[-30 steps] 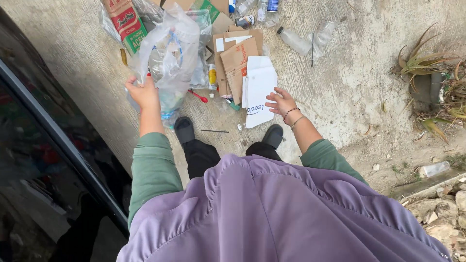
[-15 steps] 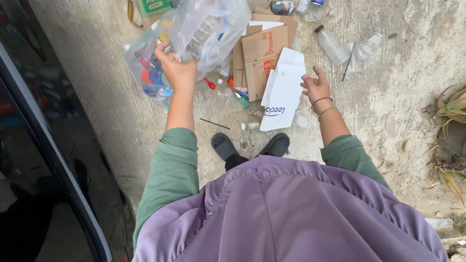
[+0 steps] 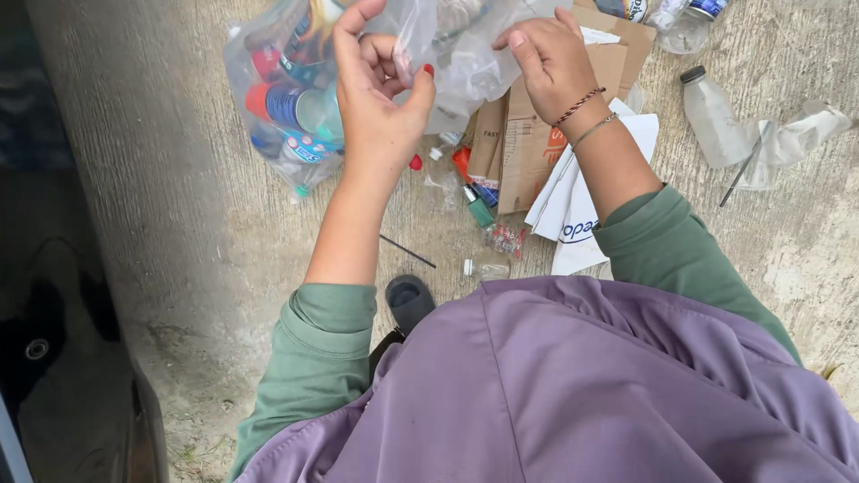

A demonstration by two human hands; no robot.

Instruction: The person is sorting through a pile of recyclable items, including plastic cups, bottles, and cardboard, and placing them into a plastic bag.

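My left hand [image 3: 380,98] and right hand [image 3: 548,55] both pinch the rim of the clear plastic bag [image 3: 295,98] (full of bottles), which slants down-left above the concrete ground [image 3: 179,224], beside flattened cardboard [image 3: 528,143].

A clear plastic bag [image 3: 295,98] of bottles with red, blue and orange labels hung at upper left. Flattened brown cardboard [image 3: 528,143] with an orange patch lay beside it on the concrete. Just right of that lay a white folded carton [image 3: 582,210] with blue print. A clear unlabelled bottle [image 3: 713,116] lay further right.
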